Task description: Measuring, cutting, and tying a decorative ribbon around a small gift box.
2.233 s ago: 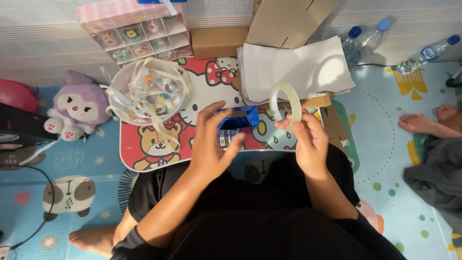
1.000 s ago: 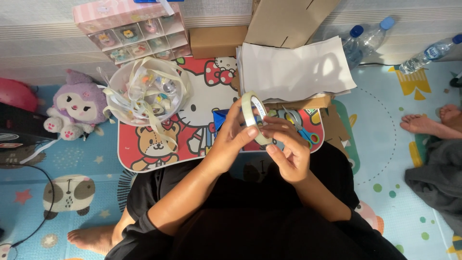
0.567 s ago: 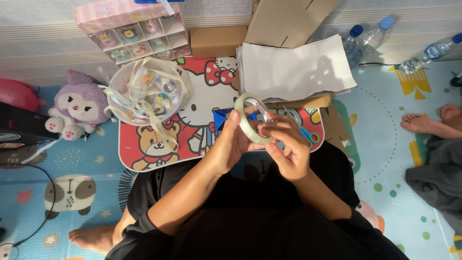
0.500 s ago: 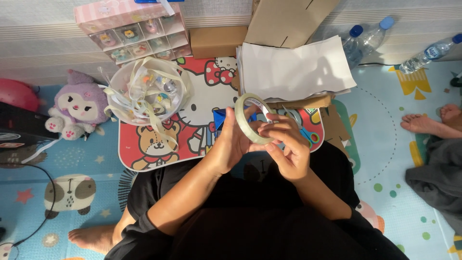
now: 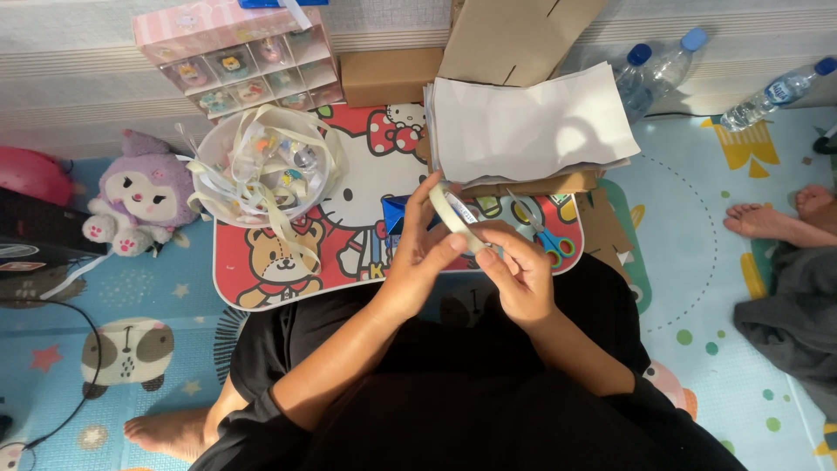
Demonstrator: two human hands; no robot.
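**Counted Items**

One roll of tape (image 5: pixel 455 216) is seen; one pair of scissors (image 5: pixel 539 228) is counted; three plastic bottles (image 5: pixel 663 70) are noted; one plush toy (image 5: pixel 144 194), one white bowl (image 5: pixel 228 202), one stack of paper (image 5: pixel 532 126) and one drawer box (image 5: pixel 240 57) are found; two hands are counted.

Brown cardboard box (image 5: pixel 390 75) just behind the cartoon-printed bench (image 5: pixel 261 262), flattened brown carton (image 5: pixel 514 39) to its right, pink compartment box (image 5: pixel 240 52) to its left, labelled clear bottles (image 5: pixel 776 87) far right.
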